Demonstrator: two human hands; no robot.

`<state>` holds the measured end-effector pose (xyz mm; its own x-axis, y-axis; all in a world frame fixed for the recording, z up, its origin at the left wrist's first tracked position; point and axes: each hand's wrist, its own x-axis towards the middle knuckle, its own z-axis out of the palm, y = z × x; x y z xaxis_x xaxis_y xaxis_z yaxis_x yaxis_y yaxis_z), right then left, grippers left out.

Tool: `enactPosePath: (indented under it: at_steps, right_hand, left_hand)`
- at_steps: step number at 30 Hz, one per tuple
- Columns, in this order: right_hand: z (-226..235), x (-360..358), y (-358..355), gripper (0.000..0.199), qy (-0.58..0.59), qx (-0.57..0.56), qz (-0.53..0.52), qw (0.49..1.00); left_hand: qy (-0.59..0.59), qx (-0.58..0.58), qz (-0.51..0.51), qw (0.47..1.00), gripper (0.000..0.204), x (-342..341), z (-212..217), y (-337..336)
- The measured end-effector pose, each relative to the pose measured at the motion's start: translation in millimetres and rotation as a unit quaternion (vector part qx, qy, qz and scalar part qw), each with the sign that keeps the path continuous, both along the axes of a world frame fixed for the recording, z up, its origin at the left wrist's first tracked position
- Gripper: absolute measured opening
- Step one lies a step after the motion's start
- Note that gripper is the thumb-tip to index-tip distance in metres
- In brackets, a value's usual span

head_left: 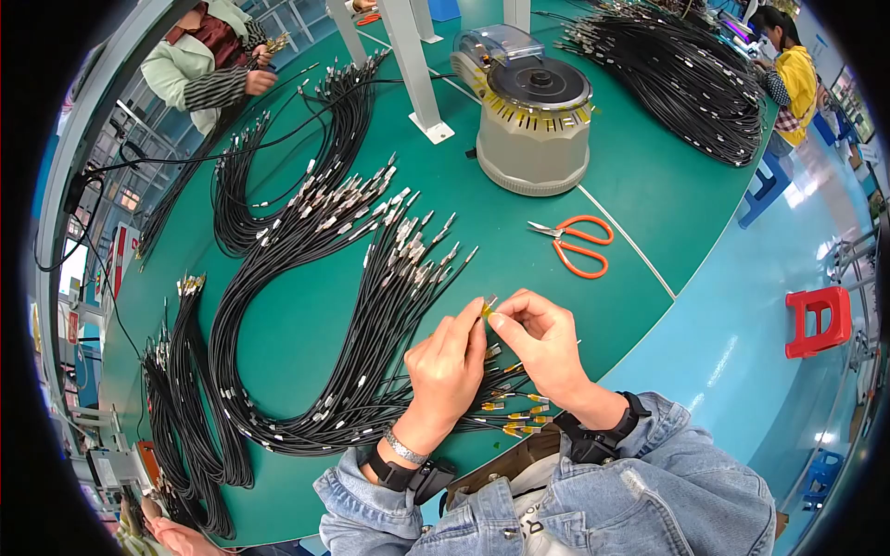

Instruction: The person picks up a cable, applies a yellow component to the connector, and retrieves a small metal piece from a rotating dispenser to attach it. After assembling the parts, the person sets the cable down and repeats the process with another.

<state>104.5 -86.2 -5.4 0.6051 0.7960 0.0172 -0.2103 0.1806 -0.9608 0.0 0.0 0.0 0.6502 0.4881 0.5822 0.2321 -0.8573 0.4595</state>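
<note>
My left hand [445,366] is closed in a pinch on the end of a black cable, whose small metal tip [490,300] pokes up between the fingertips. A bit of yellow tape [487,312] wraps around that end, and my right hand [545,347] pinches it from the other side. Below my hands, several cable ends with yellow tape [519,415] fan out near the table edge. Left of them, a thick bundle of black cables [343,389] curves over the green table, its silvery connectors facing away from me. My fingers partly cover the held end.
Beyond my hands lie orange-handled scissors [582,246]. A round tape dispenser [535,139] with yellow strips stands behind them, near a grey metal post [414,69]. More cable bundles [672,79] lie far right. Co-workers sit at far left and right; a red stool [818,322] stands on the floor.
</note>
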Motion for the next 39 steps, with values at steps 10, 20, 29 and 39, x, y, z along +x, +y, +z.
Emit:
enactPosePath:
  at_steps: [10, 20, 29, 39]
  right_hand:
    - [0, 1, -1, 0.008, 0.035, -0.028, 0.03, 0.999]
    - [-5, 5, 0, 0.009, 0.075, -0.007, 0.051, 0.996]
    - [-8, 6, 0, 0.01, 0.073, -0.013, 0.048, 0.996]
    - [-3, 4, -2, 0.008, 0.082, -0.027, 0.037, 0.996]
  left_hand:
    - [-0.058, -0.298, -0.028, 0.952, 0.017, -2, 5, -6]
    - [-0.104, -0.536, -0.074, 0.835, 0.015, -3, 9, -2]
    - [-0.083, -0.454, -0.043, 0.886, 0.014, -2, 8, -3]
    - [-0.05, -0.265, -0.004, 0.963, 0.008, -3, 10, -4]
